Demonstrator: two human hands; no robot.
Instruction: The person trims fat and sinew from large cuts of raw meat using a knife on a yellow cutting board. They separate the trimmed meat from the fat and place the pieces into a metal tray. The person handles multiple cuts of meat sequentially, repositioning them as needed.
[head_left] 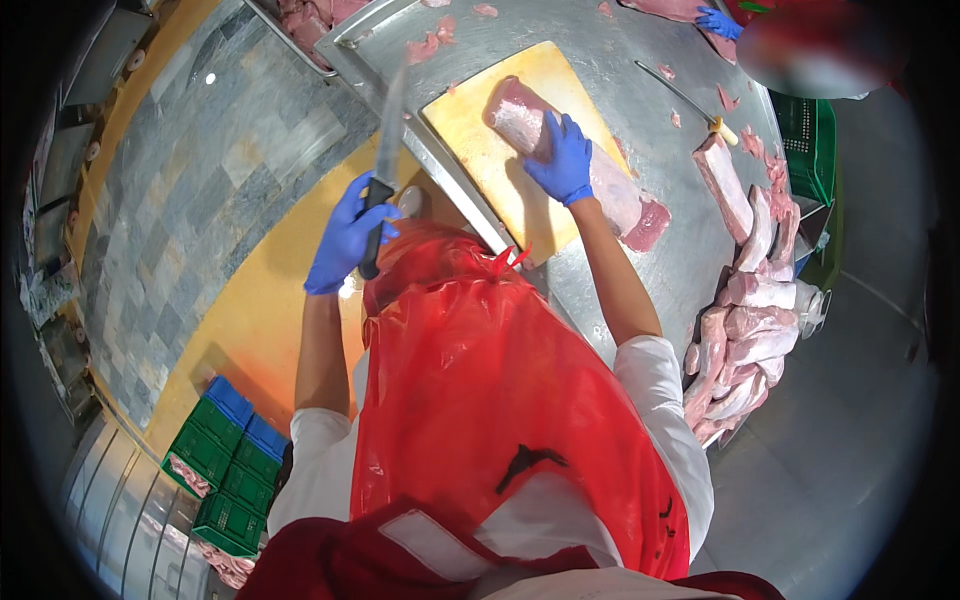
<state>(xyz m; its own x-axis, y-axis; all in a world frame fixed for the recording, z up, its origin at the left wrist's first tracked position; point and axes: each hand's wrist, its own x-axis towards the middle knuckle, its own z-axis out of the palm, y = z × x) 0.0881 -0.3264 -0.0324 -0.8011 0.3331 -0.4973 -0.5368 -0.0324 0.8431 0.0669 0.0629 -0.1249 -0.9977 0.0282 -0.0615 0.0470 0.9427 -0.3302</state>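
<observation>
Head view: your left grip is clasping the knife, left of the diagonally lying meat loin, which your nearer, finger-spread right grip is touching.

A steel desk gleams coldly from twelve to two o'clock. Out toward ten lies a grey patchwork floor, a bright spot of light glinting on it, bordered by a yellow band sweeping down to eight, where green crates and blue crates stand. Between three and four I see plain, dimmer grey floor.
</observation>
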